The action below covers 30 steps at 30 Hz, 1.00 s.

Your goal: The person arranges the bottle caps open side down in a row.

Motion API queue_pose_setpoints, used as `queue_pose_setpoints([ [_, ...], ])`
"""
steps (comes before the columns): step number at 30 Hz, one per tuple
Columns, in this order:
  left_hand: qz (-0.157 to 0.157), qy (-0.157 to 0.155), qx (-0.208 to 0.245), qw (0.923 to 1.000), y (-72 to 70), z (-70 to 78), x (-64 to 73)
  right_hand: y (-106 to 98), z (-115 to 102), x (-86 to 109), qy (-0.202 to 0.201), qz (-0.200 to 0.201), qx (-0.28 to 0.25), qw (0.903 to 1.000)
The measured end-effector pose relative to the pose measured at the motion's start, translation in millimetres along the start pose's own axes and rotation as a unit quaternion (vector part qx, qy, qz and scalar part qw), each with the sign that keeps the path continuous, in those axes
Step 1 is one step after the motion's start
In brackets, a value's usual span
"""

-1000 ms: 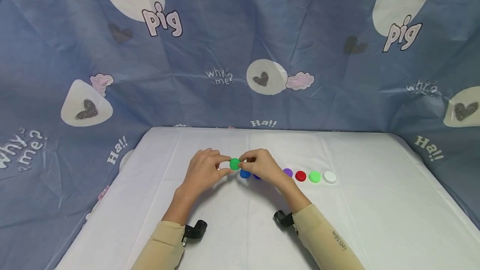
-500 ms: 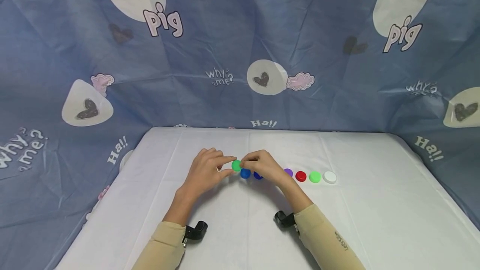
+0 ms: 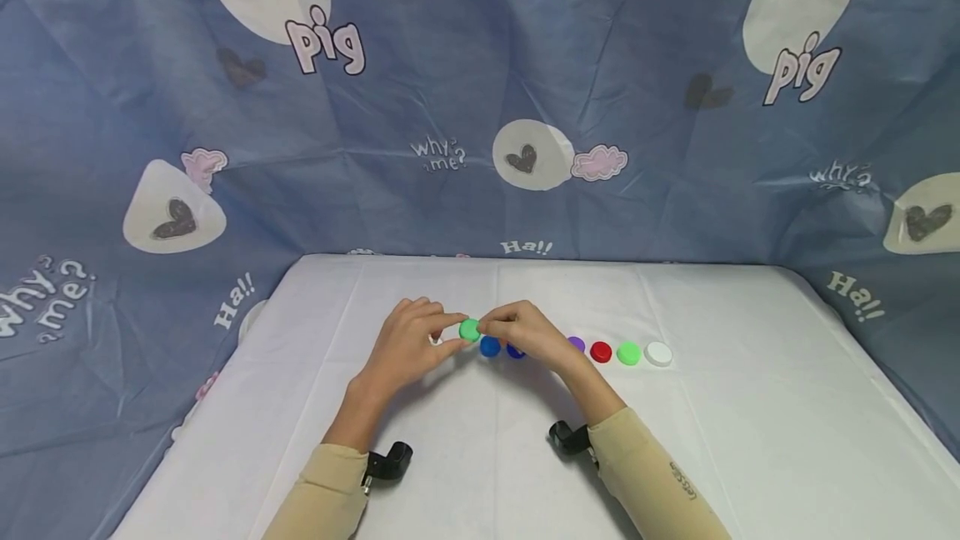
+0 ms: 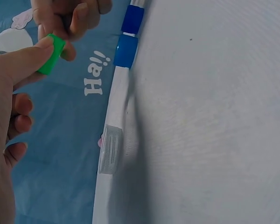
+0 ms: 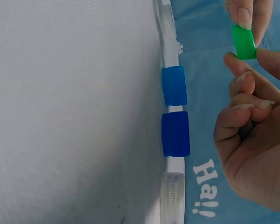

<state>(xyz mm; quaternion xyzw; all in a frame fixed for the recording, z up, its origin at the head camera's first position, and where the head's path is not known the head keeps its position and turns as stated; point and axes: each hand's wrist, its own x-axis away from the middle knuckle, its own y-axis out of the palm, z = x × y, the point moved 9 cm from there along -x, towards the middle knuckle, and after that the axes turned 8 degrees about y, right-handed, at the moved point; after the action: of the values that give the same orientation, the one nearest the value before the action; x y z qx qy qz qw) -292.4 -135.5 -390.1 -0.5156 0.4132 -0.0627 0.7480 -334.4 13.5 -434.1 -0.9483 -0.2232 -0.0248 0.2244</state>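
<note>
A green bottle cap [image 3: 469, 330] is held up above the table between both hands. My left hand [image 3: 411, 342] pinches it, thumb flat on one face in the left wrist view. From the other side, my right hand [image 3: 528, 333] has thumb and index fingertips at the cap's edge, its other fingers curled in the right wrist view. Just below the hands, a light-blue cap [image 3: 490, 347] and a dark-blue cap [image 3: 515, 352] stand in a row, the latter partly covered by the right hand. A clear cap [image 4: 111, 149] is beside them in the left wrist view.
Rightward the row continues with a purple cap [image 3: 576, 344], a red cap [image 3: 601, 352], a light-green cap [image 3: 629, 353] and a white cap [image 3: 659, 354]. Another clear cap [image 5: 171, 198] shows in the right wrist view. Behind the white table [image 3: 750, 407] hangs a blue printed cloth [image 3: 420, 207].
The green cap shifted slightly right and down, then back left, and its face has turned a little. Both hands stay on it; the row of caps has not moved.
</note>
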Motion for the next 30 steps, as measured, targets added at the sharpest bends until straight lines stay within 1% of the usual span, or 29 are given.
queue_pose_setpoints([
  [5,-0.002,-0.015,0.016,0.9998,-1.6,-5.6,-0.6,-0.8,-3.4,0.6,-0.012,0.018,0.037,0.9991],
  [10,-0.013,-0.040,0.032,0.9986,-3.0,-12.2,-0.7,-2.0,-13.8,3.1,-0.038,0.060,0.075,0.9946],
  [13,-0.020,-0.043,0.036,0.9982,-1.5,-12.7,-0.6,-2.2,-19.5,4.9,-0.047,0.078,0.099,0.9909],
  [18,-0.027,-0.044,0.037,0.9980,2.1,-13.5,1.5,1.7,-22.9,5.1,-0.057,0.086,0.156,0.9824],
  [21,-0.032,-0.048,0.039,0.9976,4.8,-14.8,3.5,3.8,-23.7,4.4,-0.064,0.087,0.179,0.9778],
  [24,-0.038,-0.051,0.040,0.9972,6.9,-15.4,5.4,5.2,-23.9,3.6,-0.070,0.087,0.190,0.9754],
  [30,-0.039,-0.048,0.045,0.9971,9.0,-15.1,6.4,6.2,-21.0,1.8,-0.065,0.083,0.191,0.9759],
])
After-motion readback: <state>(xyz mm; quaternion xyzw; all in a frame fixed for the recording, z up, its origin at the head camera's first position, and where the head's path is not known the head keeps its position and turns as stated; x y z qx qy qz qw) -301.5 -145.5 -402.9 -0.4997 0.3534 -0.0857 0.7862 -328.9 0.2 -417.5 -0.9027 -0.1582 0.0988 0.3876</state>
